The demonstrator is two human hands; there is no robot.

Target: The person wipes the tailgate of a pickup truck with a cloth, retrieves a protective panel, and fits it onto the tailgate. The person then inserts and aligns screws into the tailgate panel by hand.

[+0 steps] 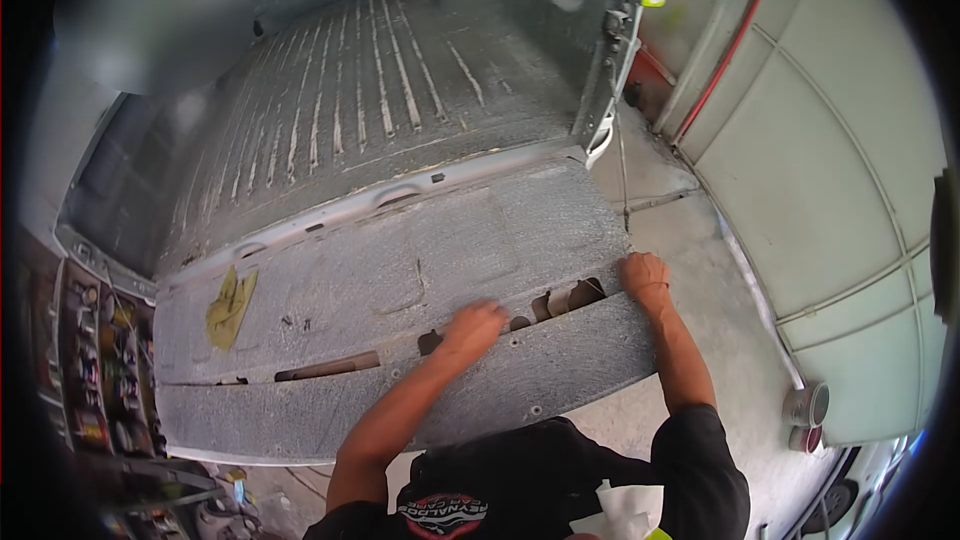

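A pickup truck's lowered tailgate (330, 325), rough and grey, spreads out in front of me. Over its long row of cut-out openings, my left hand (474, 328) is closed, its fingers curled and slightly blurred; whatever they hold is hidden. At the tailgate's right edge, my right hand (645, 277) is closed with its fingers curled around the edge. Openings (568, 300) in the panel show between the two hands. On the left part of the tailgate lies a crumpled yellow-green cloth (232, 308). Small dark pieces, perhaps screws, (307, 324) rest to the right of it.
Beyond the tailgate is the ribbed truck bed (350, 90), worn along its ridges. Shelves (95, 360) packed with cans and bottles stand at the left. Cans (806, 405) sit on the concrete floor (670, 240) at the right, near a pale panelled wall (830, 190).
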